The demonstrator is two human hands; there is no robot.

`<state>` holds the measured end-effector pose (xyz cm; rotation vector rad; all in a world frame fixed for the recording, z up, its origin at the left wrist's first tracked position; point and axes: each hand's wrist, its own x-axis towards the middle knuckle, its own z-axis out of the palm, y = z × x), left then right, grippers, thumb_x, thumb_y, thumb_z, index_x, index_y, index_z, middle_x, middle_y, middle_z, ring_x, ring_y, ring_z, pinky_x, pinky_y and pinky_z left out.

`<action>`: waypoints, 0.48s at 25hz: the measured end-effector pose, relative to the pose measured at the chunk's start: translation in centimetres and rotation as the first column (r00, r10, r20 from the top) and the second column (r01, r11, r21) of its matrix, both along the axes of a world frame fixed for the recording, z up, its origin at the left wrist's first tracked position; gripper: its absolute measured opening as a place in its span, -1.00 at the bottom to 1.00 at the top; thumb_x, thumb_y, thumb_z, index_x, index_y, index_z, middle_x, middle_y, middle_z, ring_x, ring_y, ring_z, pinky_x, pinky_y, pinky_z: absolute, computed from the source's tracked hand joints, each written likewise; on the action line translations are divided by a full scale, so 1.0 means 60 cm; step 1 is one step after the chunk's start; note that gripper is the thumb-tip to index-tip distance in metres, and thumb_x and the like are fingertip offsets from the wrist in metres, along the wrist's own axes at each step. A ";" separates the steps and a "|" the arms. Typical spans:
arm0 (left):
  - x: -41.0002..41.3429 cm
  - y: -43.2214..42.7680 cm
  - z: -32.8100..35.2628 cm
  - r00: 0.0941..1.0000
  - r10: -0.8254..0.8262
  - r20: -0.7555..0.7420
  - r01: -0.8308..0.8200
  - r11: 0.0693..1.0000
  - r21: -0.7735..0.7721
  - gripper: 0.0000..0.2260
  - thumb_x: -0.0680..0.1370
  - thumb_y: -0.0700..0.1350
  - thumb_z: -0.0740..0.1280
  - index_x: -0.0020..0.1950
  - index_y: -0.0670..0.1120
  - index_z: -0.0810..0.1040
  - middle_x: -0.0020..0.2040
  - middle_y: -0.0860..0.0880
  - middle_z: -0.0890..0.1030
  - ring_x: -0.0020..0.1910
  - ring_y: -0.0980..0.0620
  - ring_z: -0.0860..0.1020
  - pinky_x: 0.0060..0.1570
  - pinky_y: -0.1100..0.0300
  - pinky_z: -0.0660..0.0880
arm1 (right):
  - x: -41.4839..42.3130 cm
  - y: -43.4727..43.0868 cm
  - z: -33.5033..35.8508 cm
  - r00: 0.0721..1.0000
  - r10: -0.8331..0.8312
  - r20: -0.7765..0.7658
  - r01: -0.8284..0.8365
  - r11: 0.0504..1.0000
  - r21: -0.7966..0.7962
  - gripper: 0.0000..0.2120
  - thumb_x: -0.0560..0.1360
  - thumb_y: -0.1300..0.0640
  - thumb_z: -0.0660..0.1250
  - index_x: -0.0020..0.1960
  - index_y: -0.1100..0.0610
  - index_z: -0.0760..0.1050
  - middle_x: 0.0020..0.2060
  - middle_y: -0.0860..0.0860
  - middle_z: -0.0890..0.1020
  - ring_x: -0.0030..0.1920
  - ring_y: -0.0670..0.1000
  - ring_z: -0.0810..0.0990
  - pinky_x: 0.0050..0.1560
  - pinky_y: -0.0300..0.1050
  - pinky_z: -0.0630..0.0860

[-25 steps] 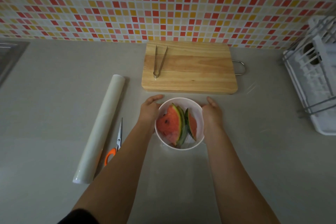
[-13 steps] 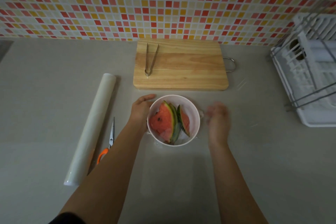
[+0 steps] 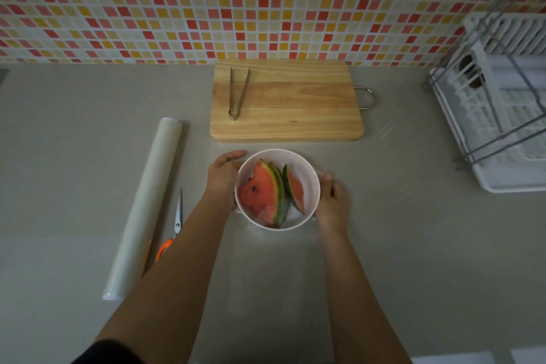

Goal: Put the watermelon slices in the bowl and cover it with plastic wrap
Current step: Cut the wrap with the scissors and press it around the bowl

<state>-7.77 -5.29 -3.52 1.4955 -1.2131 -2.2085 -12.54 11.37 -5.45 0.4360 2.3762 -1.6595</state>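
Above the counter, left hand and right hand curl round the bowl.

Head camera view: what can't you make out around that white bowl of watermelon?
Head view:
- Fingertips of left hand, right hand: hidden behind round white bowl.
- Clear plastic wrap: too transparent to tell whether it covers red watermelon slices.
- Orange-handled scissors: handles partly behind left forearm.

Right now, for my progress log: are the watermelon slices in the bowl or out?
In. The watermelon slices lean inside the bowl; the cutting board holds only tongs.
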 end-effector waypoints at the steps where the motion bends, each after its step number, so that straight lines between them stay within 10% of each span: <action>1: 0.001 0.000 0.001 1.000 0.006 -0.014 -0.005 1.000 0.009 -0.76 0.49 -0.39 0.22 -0.09 -0.10 0.58 -0.12 -0.19 0.60 -0.25 -0.13 0.59 -0.48 0.19 0.53 | 0.004 0.001 -0.001 0.998 -0.006 -0.070 0.008 0.999 0.039 -0.69 0.60 0.07 0.14 -0.24 0.20 0.43 -0.40 0.03 0.52 -0.34 0.03 0.50 -0.32 -0.28 0.34; 5: 0.004 -0.001 0.001 0.999 0.001 -0.040 -0.001 1.000 0.007 -0.78 0.51 -0.38 0.18 -0.10 -0.12 0.55 -0.15 -0.17 0.60 -0.26 -0.12 0.58 -0.46 0.21 0.54 | 0.017 -0.005 -0.001 0.973 -0.042 -0.226 0.048 0.999 0.021 -0.88 0.57 0.18 0.21 -0.08 0.22 0.45 -0.38 -0.07 0.50 -0.36 -0.15 0.46 -0.36 -0.47 0.30; 9: 0.003 0.000 0.000 0.998 0.018 -0.055 -0.016 1.000 0.023 -0.79 0.50 -0.37 0.17 -0.10 -0.14 0.54 -0.18 -0.17 0.60 -0.27 -0.13 0.58 -0.35 0.16 0.53 | 0.013 0.000 -0.003 0.976 -0.125 -0.181 0.111 0.990 -0.086 -0.91 0.49 0.30 0.26 -0.13 0.27 0.54 -0.29 -0.01 0.51 -0.34 -0.15 0.48 -0.22 -0.25 0.30; 12: 0.003 -0.002 -0.003 1.000 0.000 -0.018 0.000 1.000 -0.005 -0.81 0.50 -0.38 0.22 0.00 -0.17 0.55 -0.21 -0.14 0.62 -0.31 -0.09 0.60 -0.42 0.19 0.55 | 0.002 0.020 -0.004 0.993 -0.017 -0.120 0.034 0.989 0.141 -0.83 0.49 0.30 0.23 -0.10 0.28 0.60 -0.17 0.20 0.64 -0.20 0.06 0.55 -0.19 -0.10 0.31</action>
